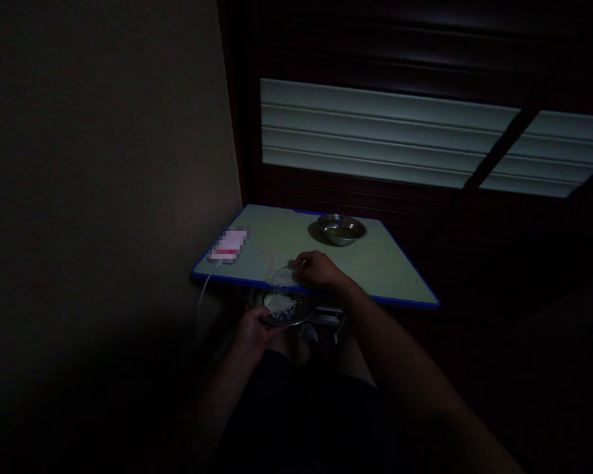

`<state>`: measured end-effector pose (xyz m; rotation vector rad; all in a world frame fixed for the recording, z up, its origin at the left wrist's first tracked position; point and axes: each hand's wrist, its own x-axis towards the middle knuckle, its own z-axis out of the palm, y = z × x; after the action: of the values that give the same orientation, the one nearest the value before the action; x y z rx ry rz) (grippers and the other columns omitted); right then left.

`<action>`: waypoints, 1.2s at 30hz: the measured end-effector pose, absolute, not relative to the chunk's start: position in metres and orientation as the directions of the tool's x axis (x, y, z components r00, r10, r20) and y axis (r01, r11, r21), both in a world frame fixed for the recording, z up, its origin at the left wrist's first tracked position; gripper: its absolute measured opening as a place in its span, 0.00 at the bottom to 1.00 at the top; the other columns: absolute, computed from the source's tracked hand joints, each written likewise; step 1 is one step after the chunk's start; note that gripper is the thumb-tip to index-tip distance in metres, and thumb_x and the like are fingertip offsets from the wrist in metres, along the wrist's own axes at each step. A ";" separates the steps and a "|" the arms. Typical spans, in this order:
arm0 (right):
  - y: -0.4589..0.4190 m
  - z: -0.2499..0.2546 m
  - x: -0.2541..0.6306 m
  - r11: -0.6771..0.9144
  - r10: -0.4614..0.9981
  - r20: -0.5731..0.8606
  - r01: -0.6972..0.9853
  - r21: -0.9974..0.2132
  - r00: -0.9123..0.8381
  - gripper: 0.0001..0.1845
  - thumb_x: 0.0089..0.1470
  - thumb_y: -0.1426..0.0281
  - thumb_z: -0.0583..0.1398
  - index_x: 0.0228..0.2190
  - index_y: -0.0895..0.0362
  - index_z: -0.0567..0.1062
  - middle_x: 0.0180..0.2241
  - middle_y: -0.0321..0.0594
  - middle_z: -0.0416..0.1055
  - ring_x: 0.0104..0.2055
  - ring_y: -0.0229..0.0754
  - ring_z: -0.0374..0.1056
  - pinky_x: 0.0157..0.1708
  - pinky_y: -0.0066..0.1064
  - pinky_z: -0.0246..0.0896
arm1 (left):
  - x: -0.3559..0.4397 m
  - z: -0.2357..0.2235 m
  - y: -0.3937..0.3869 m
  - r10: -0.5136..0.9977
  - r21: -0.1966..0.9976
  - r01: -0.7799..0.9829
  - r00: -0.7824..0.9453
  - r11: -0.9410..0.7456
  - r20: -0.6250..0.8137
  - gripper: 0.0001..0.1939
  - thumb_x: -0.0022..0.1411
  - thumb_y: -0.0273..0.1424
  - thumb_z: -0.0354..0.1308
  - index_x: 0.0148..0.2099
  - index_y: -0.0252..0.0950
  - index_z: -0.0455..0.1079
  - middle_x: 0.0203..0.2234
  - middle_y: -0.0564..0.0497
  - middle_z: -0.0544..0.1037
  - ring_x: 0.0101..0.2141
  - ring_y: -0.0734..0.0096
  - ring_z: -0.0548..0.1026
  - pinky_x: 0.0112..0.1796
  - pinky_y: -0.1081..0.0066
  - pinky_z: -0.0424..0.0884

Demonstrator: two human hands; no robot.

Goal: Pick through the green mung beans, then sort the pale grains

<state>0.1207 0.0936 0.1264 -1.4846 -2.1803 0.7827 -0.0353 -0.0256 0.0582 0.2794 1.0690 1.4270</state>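
My left hand (255,327) grips the near left rim of a metal bowl (304,315), held just below the front edge of the table. White, rice-like grains (278,303) lie heaped in this bowl, and some appear to be falling from the table edge above it. Over that edge, my right hand (317,268) is closed, its fingers pinching a pale, see-through piece (285,275) with a rounded outline. Dim light hides exactly what this piece is. Farther back on the table stands a second metal bowl (342,230) with small greenish contents.
The pale table (375,270) has a blue edge. A pixelated pink, phone-like object (228,245) lies at its left, with a white cable (201,296) hanging down. A wall (128,131) rises on the left, and dark slatted panels (375,131) stand behind.
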 end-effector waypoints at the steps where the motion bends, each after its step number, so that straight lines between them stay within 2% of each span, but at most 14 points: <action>1: 0.093 0.126 0.121 0.278 0.932 0.002 0.709 -0.648 -0.363 0.16 0.41 0.74 0.65 0.37 0.57 0.80 0.30 0.38 0.77 0.27 0.34 0.67 0.27 0.22 0.58 | -0.035 0.058 -0.026 0.881 0.726 -0.658 -0.202 0.201 -0.427 0.25 0.42 0.18 0.53 0.46 0.39 0.69 0.34 0.48 0.77 0.33 0.60 0.77 0.35 0.49 0.76; 13: 0.093 0.123 0.125 0.246 0.926 -0.011 0.626 -0.740 -0.376 0.15 0.42 0.76 0.62 0.36 0.59 0.79 0.27 0.36 0.75 0.24 0.32 0.64 0.26 0.21 0.56 | -0.034 0.060 -0.027 0.882 0.735 -0.648 -0.211 0.198 -0.422 0.25 0.43 0.18 0.54 0.45 0.41 0.69 0.31 0.50 0.76 0.31 0.63 0.76 0.34 0.51 0.77; 21: 0.097 0.116 0.128 0.245 0.917 0.001 0.562 -0.790 -0.399 0.15 0.42 0.76 0.63 0.36 0.60 0.78 0.25 0.35 0.74 0.23 0.32 0.63 0.24 0.22 0.55 | -0.035 0.057 -0.025 0.876 0.718 -0.665 -0.201 0.208 -0.439 0.26 0.43 0.19 0.54 0.46 0.41 0.69 0.34 0.49 0.77 0.34 0.62 0.77 0.34 0.52 0.77; 25: 0.098 0.113 0.129 0.260 0.916 0.024 0.546 -0.797 -0.400 0.14 0.41 0.77 0.63 0.35 0.60 0.78 0.24 0.35 0.74 0.23 0.33 0.63 0.24 0.23 0.55 | -0.034 0.059 -0.026 0.881 0.723 -0.661 -0.200 0.202 -0.429 0.26 0.43 0.19 0.53 0.47 0.42 0.68 0.34 0.50 0.77 0.32 0.64 0.77 0.33 0.51 0.77; 30: 0.095 0.113 0.129 0.246 0.918 0.031 0.508 -0.825 -0.395 0.13 0.40 0.77 0.63 0.33 0.60 0.77 0.23 0.35 0.73 0.23 0.32 0.63 0.25 0.23 0.56 | -0.034 0.060 -0.026 0.870 0.716 -0.666 -0.207 0.210 -0.448 0.24 0.42 0.19 0.53 0.44 0.39 0.69 0.31 0.50 0.77 0.30 0.64 0.76 0.32 0.53 0.77; 36: 0.086 0.117 0.128 0.239 0.916 0.028 0.490 -0.838 -0.400 0.11 0.38 0.77 0.63 0.31 0.60 0.76 0.23 0.33 0.71 0.23 0.31 0.62 0.25 0.22 0.55 | -0.034 0.059 -0.026 0.880 0.716 -0.669 -0.199 0.200 -0.431 0.25 0.42 0.19 0.53 0.45 0.39 0.69 0.32 0.48 0.77 0.32 0.62 0.77 0.32 0.52 0.77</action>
<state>0.1281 0.0856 0.1167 -1.2809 -1.9897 1.0567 -0.0336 -0.0262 0.0593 0.2633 1.0593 1.4288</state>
